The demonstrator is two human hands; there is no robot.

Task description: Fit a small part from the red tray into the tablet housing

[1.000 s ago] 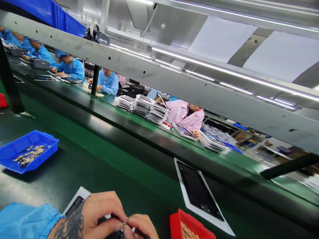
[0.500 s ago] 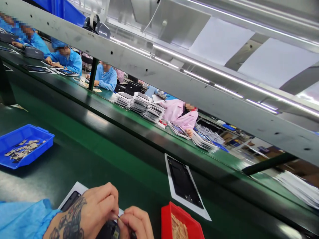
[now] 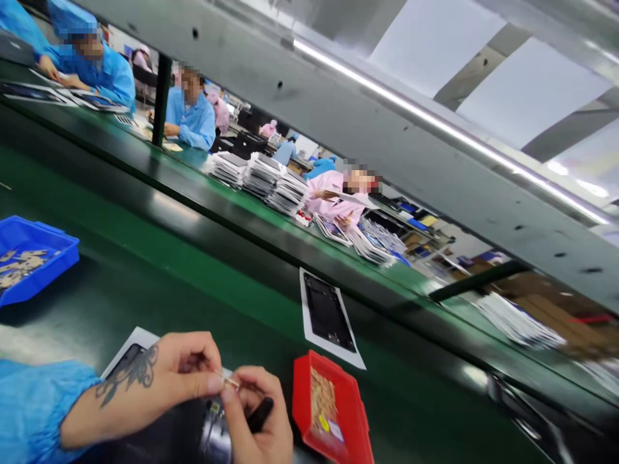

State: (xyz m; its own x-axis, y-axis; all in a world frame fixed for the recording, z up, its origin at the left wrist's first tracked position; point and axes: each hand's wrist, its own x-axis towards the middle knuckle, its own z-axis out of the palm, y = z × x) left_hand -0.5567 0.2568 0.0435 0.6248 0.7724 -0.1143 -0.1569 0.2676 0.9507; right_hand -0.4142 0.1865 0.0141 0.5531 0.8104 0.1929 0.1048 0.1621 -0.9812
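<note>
A small pale strip (image 3: 230,382) is pinched between the fingertips of my left hand (image 3: 181,370) and my right hand (image 3: 265,406); its exact kind is too small to make out. Inside my right hand, below the pinch, sits a black rod-like tool (image 3: 260,414). Both hands are above a black device housing (image 3: 159,432), partly hidden by my left forearm. Under the housing a white sheet (image 3: 140,336) shows at its far corner. Right of my right hand stands a red bin (image 3: 300,393) holding many small tan pieces (image 3: 323,393).
At the left is a blue bin (image 3: 60,251) with small pieces. A black housing on a white sheet (image 3: 329,309) lies beyond the red bin. Across the green line, co-workers (image 3: 191,119) sit near stacks of sheets (image 3: 264,177). A grey beam (image 3: 338,122) crosses overhead.
The view has shifted, so the bins appear further left and higher. My fingertips have drawn apart slightly, exposing the pale strip. A co-worker in pink has raised a flat panel.
</note>
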